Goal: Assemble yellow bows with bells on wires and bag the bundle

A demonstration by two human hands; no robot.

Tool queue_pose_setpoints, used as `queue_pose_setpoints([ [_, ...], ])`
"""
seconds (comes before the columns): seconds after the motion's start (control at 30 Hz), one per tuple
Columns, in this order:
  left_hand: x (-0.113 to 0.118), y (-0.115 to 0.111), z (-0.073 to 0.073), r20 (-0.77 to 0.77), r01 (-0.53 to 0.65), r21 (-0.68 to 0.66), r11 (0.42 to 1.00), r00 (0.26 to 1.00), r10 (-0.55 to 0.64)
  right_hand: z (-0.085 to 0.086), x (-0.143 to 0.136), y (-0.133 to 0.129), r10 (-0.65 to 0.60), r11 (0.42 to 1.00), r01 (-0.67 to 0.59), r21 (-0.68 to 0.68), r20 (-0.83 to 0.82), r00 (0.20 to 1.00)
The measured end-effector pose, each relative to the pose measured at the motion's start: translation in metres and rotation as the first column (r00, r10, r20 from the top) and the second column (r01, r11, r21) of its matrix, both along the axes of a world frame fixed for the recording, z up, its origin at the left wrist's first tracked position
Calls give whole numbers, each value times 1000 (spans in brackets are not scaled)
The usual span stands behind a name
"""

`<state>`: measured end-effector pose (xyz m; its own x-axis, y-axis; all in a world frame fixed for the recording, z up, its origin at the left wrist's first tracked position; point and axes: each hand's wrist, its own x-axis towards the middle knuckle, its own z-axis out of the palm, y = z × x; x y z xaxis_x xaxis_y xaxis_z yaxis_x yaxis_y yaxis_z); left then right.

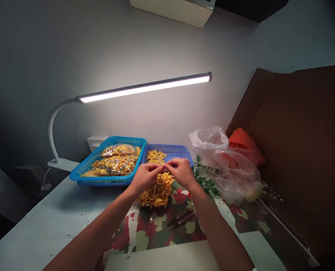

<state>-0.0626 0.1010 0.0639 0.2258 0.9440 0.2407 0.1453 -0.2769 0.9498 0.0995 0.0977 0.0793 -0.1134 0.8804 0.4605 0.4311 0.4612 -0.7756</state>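
Note:
My left hand (145, 176) and my right hand (181, 171) meet fingertip to fingertip above the table, thumbs and forefingers pinched together. What they pinch is too small to make out. Just below them hangs or lies a bunch of yellow star-shaped pieces (158, 192) with thin stems; whether it is joined to my fingers cannot be told. Behind my hands, a blue-violet basket (178, 150) holds loose yellow pieces (156, 155). A pair of dark thread snips (181, 219) lies on the patterned cloth near my right forearm.
At the left, a bright blue basket (79, 172) holds clear bags of yellow pieces (115, 162). Clear plastic bags (226, 169) and a red bag (244, 145) sit at the right beside a large cardboard sheet (297, 143). A lit lamp (147, 88) stretches overhead.

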Motion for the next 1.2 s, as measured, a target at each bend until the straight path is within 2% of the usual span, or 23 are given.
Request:
queue_pose_setpoints([
  [0.13,-4,3,2,23,28,-63,998,999,-27,-1,0,-1,20,999,-21,-34,-20,1000],
  [0.27,-8,5,4,-43,38,-39,999,998,-40,-3,5,1,166,980,-166,-113,-15,986],
  [0.33,-11,5,6,-103,30,2,1000,994,-30,-4,11,5,305,932,-297,-208,6,952],
  [0.4,-15,6,9,-170,15,67,998,985,-3,-7,18,11,424,857,-408,-316,-18,905],
  [0.47,-18,6,11,-237,22,141,990,971,13,-12,22,17,431,823,-446,-352,-123,894],
  [0.53,-20,6,13,-303,58,216,975,953,11,-19,21,22,384,840,-443,-312,-235,893],
  [0.6,-22,5,14,-359,98,296,950,933,15,-27,14,25,392,842,-461,-281,-268,880],
  [0.73,-25,6,15,-434,176,467,866,899,52,-38,-3,25,417,829,-483,-283,-262,870],
  [0.97,-30,13,9,-512,319,703,636,847,141,-40,-12,22,304,822,-468,-326,-445,843],
  [1.2,-28,14,4,-524,377,806,457,813,253,-36,-8,23,171,709,-553,-439,-653,738],
])
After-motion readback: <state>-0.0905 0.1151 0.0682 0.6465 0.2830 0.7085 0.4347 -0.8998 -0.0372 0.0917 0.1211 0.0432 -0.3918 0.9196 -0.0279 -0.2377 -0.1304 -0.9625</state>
